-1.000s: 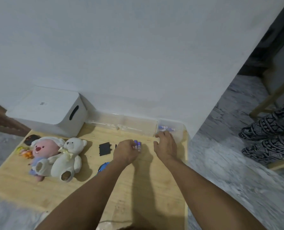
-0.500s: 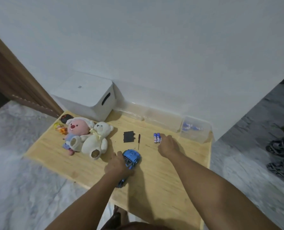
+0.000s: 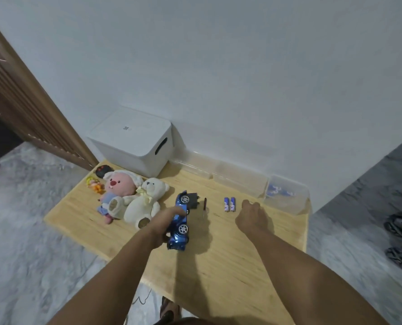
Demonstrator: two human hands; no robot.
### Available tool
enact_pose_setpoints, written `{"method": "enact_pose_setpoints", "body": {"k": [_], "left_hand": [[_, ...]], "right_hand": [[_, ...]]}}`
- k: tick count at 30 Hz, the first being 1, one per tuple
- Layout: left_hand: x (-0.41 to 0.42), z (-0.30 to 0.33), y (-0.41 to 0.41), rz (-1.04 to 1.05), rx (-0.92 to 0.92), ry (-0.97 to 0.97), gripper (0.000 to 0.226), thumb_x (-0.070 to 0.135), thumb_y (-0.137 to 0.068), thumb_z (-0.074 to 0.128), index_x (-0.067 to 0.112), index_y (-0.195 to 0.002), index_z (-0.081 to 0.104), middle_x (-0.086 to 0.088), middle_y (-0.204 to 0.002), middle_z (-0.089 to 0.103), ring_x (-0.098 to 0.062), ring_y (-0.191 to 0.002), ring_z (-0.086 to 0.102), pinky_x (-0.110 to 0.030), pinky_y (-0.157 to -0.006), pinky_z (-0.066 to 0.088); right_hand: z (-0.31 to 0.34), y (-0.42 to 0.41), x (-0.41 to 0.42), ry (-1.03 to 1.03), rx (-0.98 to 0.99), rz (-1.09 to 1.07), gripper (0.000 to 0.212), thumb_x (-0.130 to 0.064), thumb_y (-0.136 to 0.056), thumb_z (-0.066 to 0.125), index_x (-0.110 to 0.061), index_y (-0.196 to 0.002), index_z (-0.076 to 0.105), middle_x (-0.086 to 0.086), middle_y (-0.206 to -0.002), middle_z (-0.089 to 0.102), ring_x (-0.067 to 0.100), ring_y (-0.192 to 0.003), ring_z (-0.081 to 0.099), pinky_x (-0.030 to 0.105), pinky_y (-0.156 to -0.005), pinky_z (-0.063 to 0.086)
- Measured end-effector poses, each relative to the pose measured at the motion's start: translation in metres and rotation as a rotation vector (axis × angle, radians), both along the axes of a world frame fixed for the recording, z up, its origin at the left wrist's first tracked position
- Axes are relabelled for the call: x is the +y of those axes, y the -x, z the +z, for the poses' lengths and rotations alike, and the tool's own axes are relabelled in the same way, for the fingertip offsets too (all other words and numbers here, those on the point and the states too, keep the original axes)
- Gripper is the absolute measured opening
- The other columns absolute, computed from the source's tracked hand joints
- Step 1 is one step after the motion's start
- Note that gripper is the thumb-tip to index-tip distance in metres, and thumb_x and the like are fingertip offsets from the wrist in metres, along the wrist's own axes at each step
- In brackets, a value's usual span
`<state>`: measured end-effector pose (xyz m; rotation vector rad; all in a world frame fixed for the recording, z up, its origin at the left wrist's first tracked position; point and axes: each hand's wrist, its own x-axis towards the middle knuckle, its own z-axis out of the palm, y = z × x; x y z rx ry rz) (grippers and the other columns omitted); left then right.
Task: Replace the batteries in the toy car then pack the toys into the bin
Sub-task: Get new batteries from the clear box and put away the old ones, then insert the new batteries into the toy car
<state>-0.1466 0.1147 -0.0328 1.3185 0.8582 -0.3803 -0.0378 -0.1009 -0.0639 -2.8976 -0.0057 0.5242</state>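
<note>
My left hand (image 3: pixel 160 227) grips a blue toy car (image 3: pixel 179 222) tipped on its side, wheels facing right, over the wooden table (image 3: pixel 218 254). A black battery cover (image 3: pixel 193 200) lies just behind the car, with a small screwdriver (image 3: pixel 204 206) beside it. Two blue batteries (image 3: pixel 229 204) lie side by side further right. My right hand (image 3: pixel 251 215) rests on the table to the right of them, fingers loosely curled and holding nothing. A white lidded bin (image 3: pixel 134 141) stands at the back left.
A pink plush (image 3: pixel 117 191) and a white teddy bear (image 3: pixel 146 200) lie at the table's left, with a small orange toy (image 3: pixel 94 185) and a black remote (image 3: pixel 102 170) behind. Clear containers (image 3: pixel 286 193) line the wall; the rightmost holds blue batteries.
The camera view swung left. My left hand set two batteries down on the table, then took hold of the blue car and lifted it onto its side. My right hand drew back from the clear container.
</note>
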Motion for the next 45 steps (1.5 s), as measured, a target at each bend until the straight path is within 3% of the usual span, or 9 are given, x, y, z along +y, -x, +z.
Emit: {"method": "enact_pose_setpoints", "body": {"k": [3,7,10,17,23,26,30,39,45], "left_hand": [[0.009,0.001,-0.011,0.082,-0.128,0.323,0.061,0.031,-0.065,0.064,0.0,-0.118,0.062,-0.018,-0.095,0.066,-0.032,-0.078,0.062,-0.04,-0.073,0.052],[0.005,0.006,-0.026,0.072,-0.183,0.386,0.07,0.04,-0.066,0.077,0.007,-0.126,0.061,-0.021,-0.121,0.065,-0.039,-0.106,0.062,-0.052,-0.091,0.049],[-0.001,0.008,-0.034,0.066,-0.212,0.423,0.069,0.037,-0.072,0.073,0.002,-0.128,0.057,-0.023,-0.112,0.066,-0.04,-0.097,0.063,-0.055,-0.093,0.048],[-0.015,0.021,-0.054,0.071,-0.234,0.426,0.05,0.033,-0.09,0.052,0.001,-0.128,0.057,-0.024,-0.107,0.069,-0.038,-0.092,0.066,-0.045,-0.083,0.051],[-0.024,0.023,-0.072,0.042,-0.264,0.436,0.05,0.041,-0.099,0.04,0.004,-0.125,0.061,-0.026,-0.118,0.066,-0.041,-0.099,0.065,-0.051,-0.086,0.053],[-0.027,0.022,-0.078,0.02,-0.293,0.412,0.05,0.042,-0.101,0.035,0.008,-0.127,0.061,-0.025,-0.116,0.066,-0.041,-0.1,0.064,-0.051,-0.09,0.051],[-0.034,0.026,-0.082,0.001,-0.4,0.435,0.038,0.036,-0.104,0.034,0.023,-0.129,0.059,-0.019,-0.115,0.067,-0.034,-0.088,0.067,-0.045,-0.075,0.056],[-0.034,0.032,-0.087,0.0,-0.455,0.464,0.04,0.028,-0.105,0.027,0.029,-0.134,0.055,-0.018,-0.125,0.064,-0.037,-0.101,0.065,-0.045,-0.077,0.055],[-0.037,0.032,-0.09,0.04,-0.49,0.458,0.041,0.025,-0.104,0.027,0.029,-0.136,0.053,-0.015,-0.127,0.064,-0.04,-0.118,0.058,-0.053,-0.091,0.051]], "right_hand": [[0.002,0.0,-0.006,0.001,0.01,-0.002,0.031,-0.011,-0.086,0.052,-0.014,-0.117,0.056,0.01,-0.118,0.058,0.028,-0.107,0.058,0.03,-0.072,0.039],[0.002,0.003,-0.014,0.022,0.019,-0.036,0.03,-0.007,-0.088,0.053,-0.013,-0.116,0.055,0.01,-0.118,0.062,0.029,-0.108,0.06,0.031,-0.08,0.047],[0.007,0.003,-0.018,-0.079,0.021,-0.128,0.026,-0.016,-0.087,0.058,-0.012,-0.113,0.055,0.011,-0.114,0.062,0.03,-0.104,0.06,0.029,-0.072,0.043],[0.052,-0.014,-0.003,-0.795,-0.022,-0.408,0.01,-0.012,-0.076,0.056,-0.019,-0.074,0.064,0.003,-0.082,0.069,0.025,-0.079,0.069,0.035,-0.064,0.058],[0.092,-0.019,0.008,-1.101,0.027,-0.263,0.01,-0.004,-0.081,0.071,-0.011,-0.087,0.068,0.006,-0.087,0.068,0.016,-0.078,0.065,0.028,-0.061,0.057],[0.095,-0.02,0.015,-1.1,-0.027,-0.216,0.01,-0.008,-0.078,0.077,-0.013,-0.082,0.069,0.004,-0.082,0.07,0.012,-0.073,0.065,0.022,-0.064,0.053],[0.092,-0.017,0.028,-0.972,-0.133,-0.14,0.015,-0.008,-0.073,0.08,-0.019,-0.077,0.07,0.001,-0.08,0.071,0.01,-0.071,0.066,0.022,-0.072,0.054],[0.087,-0.008,0.043,-0.82,-0.34,-0.195,0.008,-0.019,-0.074,0.08,-0.018,-0.082,0.077,-0.006,-0.076,0.071,0.009,-0.07,0.065,0.016,-0.063,0.047],[0.08,0.0,0.049,-0.725,-0.484,-0.1,0.012,-0.021,-0.082,0.071,-0.017,-0.091,0.078,-0.003,-0.091,0.071,0.017,-0.09,0.059,0.032,-0.08,0.049]]}}
